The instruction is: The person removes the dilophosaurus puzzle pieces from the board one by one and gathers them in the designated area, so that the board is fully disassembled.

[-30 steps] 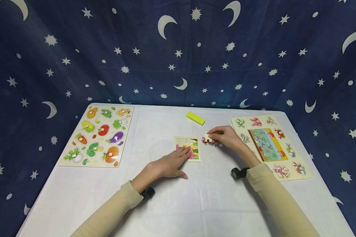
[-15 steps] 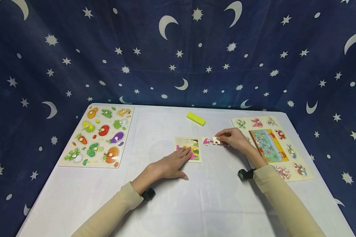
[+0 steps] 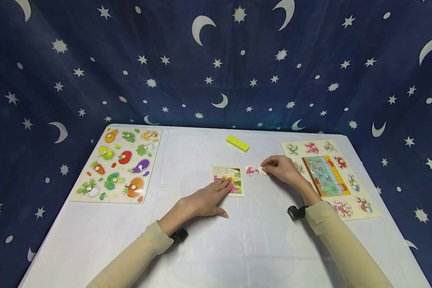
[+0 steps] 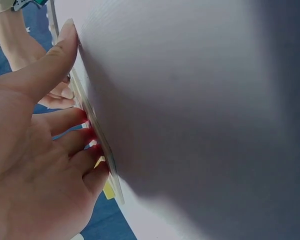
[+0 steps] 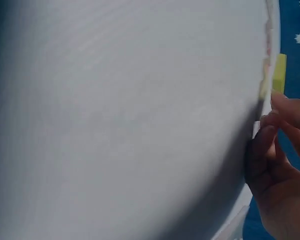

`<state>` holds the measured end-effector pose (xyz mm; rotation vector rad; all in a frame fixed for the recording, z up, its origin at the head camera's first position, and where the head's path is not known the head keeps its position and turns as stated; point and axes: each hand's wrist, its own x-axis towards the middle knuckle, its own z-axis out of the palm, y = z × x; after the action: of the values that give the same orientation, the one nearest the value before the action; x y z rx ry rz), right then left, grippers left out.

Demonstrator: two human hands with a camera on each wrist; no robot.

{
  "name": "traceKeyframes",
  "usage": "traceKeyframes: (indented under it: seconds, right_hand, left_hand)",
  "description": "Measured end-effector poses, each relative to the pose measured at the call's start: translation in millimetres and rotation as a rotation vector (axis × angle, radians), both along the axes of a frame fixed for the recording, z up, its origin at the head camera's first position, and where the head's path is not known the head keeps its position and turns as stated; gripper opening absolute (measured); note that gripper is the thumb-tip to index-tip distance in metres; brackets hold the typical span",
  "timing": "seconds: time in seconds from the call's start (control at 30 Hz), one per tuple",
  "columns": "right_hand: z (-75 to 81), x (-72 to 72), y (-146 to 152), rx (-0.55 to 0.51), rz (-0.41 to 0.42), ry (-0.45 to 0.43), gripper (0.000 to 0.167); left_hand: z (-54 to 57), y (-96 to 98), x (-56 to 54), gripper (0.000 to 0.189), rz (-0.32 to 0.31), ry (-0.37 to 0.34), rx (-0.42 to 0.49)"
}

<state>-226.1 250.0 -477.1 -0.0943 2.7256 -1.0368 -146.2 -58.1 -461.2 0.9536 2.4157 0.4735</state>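
Right grip [image 3: 281, 168] pinches a flat, pale jigsaw piece [image 3: 261, 171]; just left of this grip lies a pink-and-white piece [image 3: 250, 171]; left grip [image 3: 208, 198], fingers outstretched, rests on a square wooden puzzle tray [image 3: 221, 171]

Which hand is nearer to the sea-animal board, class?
Right: the right hand pinches a puzzle piece just left of the sea-animal board; the left hand is farther left, touching the framed puzzle.

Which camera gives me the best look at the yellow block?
The head view, where the yellow block lies whole and uncovered. The right wrist view shows part of it beyond the right hand; the left wrist view seemingly just a yellow bit beyond the left hand.
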Motion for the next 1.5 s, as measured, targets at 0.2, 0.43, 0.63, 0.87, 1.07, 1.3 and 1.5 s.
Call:
traceKeyframes:
  seconds: [0.2,0.43,0.63,0.87,1.07,1.3,1.5]
  right_hand:
    - [6.7,-0.1,-8,-0.059,0.028,0.019,0.017]
    - [8.9,-2.4,-26,-0.112,0.089,0.001,0.018]
    - [5.9,-5.4,-44,-0.123,0.159,-0.012,0.017]
    - [4.7,-8.4,-61,-0.091,0.244,0.003,0.017]
    - [3.8,-10.6,-68,-0.065,0.302,0.031,0.017]
    - [5.0,-11.2,-71,-0.028,0.312,0.041,0.018]
    - [4.9,-11.9,-70,-0.050,0.300,0.005,0.018]
  left_hand:
    - [-0.6,0.4,-0.4,0.096,-0.001,0.013,-0.017]
    - [0.6,1.8,-1.3,0.096,0.005,0.019,-0.033]
    - [3.1,4.0,-2.2,0.096,0.002,0.022,-0.050]
    - [3.0,3.6,-2.2,0.095,-0.002,0.025,-0.051]
    - [4.2,3.4,-1.5,0.092,-0.037,0.054,-0.062]
    - [6.8,7.3,-1.7,0.093,-0.038,0.045,-0.083]
    - [5.5,8.8,-1.5,0.092,-0.043,0.050,-0.077]
